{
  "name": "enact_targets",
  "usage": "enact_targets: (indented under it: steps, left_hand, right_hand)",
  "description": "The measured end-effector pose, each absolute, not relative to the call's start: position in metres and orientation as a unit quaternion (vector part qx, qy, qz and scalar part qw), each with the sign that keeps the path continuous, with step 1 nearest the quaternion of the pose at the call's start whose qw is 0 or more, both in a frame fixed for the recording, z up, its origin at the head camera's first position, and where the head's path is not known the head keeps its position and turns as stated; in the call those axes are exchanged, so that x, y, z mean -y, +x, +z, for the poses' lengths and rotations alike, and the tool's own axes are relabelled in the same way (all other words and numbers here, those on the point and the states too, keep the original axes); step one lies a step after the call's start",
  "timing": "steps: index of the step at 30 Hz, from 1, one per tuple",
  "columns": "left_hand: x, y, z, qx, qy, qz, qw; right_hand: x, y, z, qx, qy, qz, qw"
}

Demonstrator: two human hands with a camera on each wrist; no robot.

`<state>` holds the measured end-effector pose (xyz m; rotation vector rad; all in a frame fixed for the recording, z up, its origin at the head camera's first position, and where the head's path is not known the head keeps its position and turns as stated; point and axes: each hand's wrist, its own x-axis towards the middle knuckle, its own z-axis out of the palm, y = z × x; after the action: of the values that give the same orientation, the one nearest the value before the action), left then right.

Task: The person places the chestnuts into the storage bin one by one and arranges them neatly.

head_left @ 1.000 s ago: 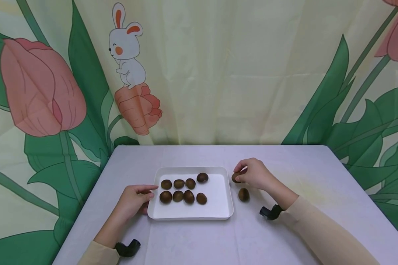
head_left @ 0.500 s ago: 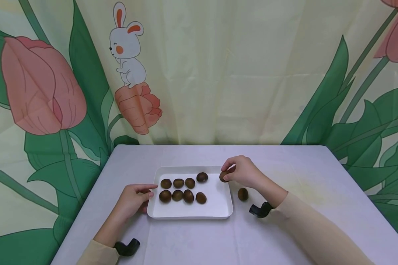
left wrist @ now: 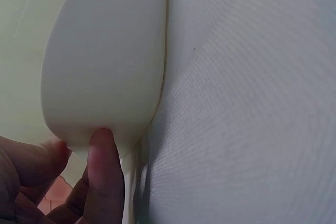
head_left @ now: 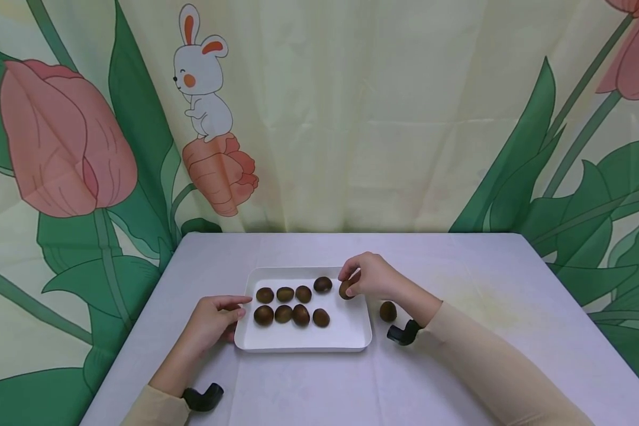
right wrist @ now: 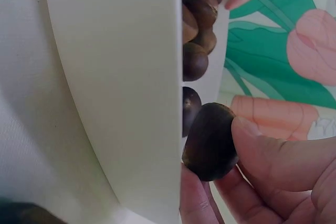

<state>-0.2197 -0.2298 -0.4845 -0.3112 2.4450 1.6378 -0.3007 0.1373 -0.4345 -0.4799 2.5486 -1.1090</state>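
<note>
In the head view, a white tray holds two rows of brown chestnuts. My right hand pinches another chestnut over the tray's right part, beside the back row. The right wrist view shows this dark chestnut between thumb and fingers, close to the tray's wall. My left hand holds the tray's left end. In the left wrist view, its fingers meet the tray's outer wall. One loose chestnut lies on the table right of the tray.
The table wears a white cloth. Behind it hangs a curtain printed with tulips, leaves and a rabbit on a carrot. A black wrist camera sits by the left sleeve, another black wrist camera by the right.
My right hand has carried its chestnut leftward from the table, across the tray's right rim, to above the tray's right part. The left hand stays at the tray's left end.
</note>
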Motion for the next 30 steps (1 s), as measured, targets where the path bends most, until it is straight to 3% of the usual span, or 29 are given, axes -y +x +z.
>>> enact_targets:
  steps: [30]
  left_hand:
    - [0.231,-0.22,-0.488,-0.816,-0.108,0.56,0.089]
  right_hand:
    - [-0.111,-0.308,-0.448,-0.931,-0.264,-0.215,0.131]
